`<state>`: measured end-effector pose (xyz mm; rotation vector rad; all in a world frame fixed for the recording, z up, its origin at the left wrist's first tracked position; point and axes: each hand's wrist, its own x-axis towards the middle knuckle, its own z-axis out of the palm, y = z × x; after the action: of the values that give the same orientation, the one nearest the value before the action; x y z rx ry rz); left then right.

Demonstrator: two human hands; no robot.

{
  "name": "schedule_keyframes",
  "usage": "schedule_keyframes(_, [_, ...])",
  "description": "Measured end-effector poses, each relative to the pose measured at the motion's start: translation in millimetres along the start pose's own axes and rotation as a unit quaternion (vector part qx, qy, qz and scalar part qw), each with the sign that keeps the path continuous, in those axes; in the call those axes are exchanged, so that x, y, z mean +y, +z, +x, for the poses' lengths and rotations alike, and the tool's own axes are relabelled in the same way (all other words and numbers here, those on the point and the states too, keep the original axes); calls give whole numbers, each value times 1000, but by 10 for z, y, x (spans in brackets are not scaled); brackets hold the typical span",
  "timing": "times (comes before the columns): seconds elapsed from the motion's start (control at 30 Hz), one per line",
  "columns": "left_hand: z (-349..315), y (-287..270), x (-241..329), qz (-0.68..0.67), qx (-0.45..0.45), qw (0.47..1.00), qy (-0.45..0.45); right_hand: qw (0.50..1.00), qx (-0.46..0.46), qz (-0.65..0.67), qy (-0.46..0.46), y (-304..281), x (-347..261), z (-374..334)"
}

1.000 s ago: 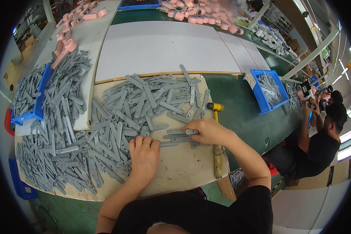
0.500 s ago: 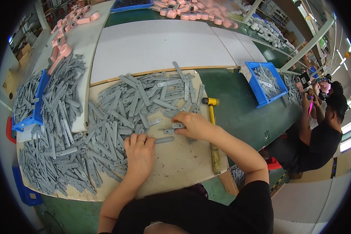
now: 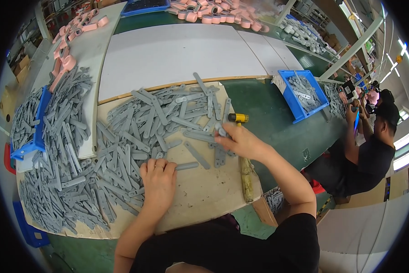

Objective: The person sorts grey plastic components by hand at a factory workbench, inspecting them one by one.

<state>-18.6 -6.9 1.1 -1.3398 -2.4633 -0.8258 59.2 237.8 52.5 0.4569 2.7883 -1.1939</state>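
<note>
My left hand (image 3: pixel 159 182) rests on the beige work board with its fingers bent and close together. From beside its fingertips a flat grey plastic strip (image 3: pixel 187 166) sticks out to the right. My right hand (image 3: pixel 241 142) is closed in a pinch on a small grey plastic piece (image 3: pixel 220 129), seen partly end-on, so its full shape is hidden. Below that hand a few grey strips lie on the board, one of them slanted (image 3: pixel 196 155). The large loose pile of grey strips (image 3: pixel 131 123) spreads to the left and far side.
A yellow-headed hammer (image 3: pixel 247 182) lies right of the board, partly behind my right hand. Blue bins of grey strips stand at the far right (image 3: pixel 304 116) and left (image 3: pixel 41 123). Pink rolls (image 3: pixel 213 18) lie at the back. Another person (image 3: pixel 372 154) works at right.
My right hand has moved right and up, lifting a grey piece off the board. A slanted strip now shows where it was. My left hand has stayed nearly in place.
</note>
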Motion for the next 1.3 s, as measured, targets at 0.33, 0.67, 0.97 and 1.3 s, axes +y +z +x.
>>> schedule_keyframes(0.33, [12, 0, 31, -12, 4, 1000, -2, 907, -78, -310, -273, 145, 96, -134])
schedule_keyframes(0.67, [40, -21, 51, -29, 26, 999, 9, 973, 68, 207, -72, -162, 264, 148])
schedule_keyframes(0.97, [32, -31, 65, -32, 19, 999, 13, 946, 109, -277, -129, -61, 304, 212])
schedule_keyframes(1.3, [-1, -32, 48, -27, 6, 1000, 9, 971, 20, -236, 23, -247, -128, 39])
